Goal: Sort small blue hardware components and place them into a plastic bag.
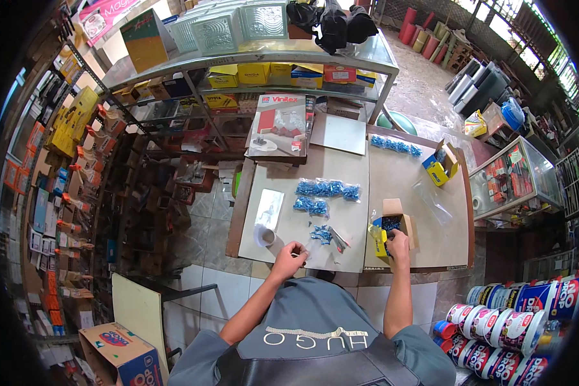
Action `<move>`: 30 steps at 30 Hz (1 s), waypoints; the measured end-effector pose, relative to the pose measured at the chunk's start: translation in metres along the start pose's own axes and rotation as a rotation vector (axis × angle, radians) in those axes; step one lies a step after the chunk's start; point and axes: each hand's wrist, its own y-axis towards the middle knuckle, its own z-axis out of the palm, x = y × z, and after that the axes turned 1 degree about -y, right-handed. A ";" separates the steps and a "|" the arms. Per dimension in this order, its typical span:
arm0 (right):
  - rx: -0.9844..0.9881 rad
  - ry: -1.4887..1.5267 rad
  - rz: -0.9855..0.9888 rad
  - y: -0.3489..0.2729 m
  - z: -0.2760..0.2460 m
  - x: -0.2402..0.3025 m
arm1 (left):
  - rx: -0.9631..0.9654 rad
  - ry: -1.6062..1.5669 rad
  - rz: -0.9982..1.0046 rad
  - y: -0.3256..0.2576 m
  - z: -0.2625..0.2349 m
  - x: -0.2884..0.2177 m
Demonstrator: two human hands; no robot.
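My left hand (291, 258) is closed in a pinch at the table's near edge, at what looks like a clear plastic bag (326, 260). Just beyond it lies a small heap of blue pieces (321, 235), with a stapler-like tool (339, 239) beside them. My right hand (399, 244) reaches down into an open yellow carton (378, 246) filled with small dark blue pieces (390, 223); its fingertips are hidden there. Farther back on the table sit filled clear bags (328, 188) of blue pieces in two rows. A roll of tape or cup-like round object (266, 237) stands left.
Another open yellow carton (440, 166) and a row of blue packets (396, 146) lie at the table's far right. A big catalogue box (278, 126) stands at the back. Paint cans (495, 328) are stacked lower right; a shelf (58, 212) lines the left.
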 end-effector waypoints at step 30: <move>-0.118 0.703 -0.104 -0.035 0.044 0.128 | -0.011 -0.023 0.002 -0.004 -0.005 0.007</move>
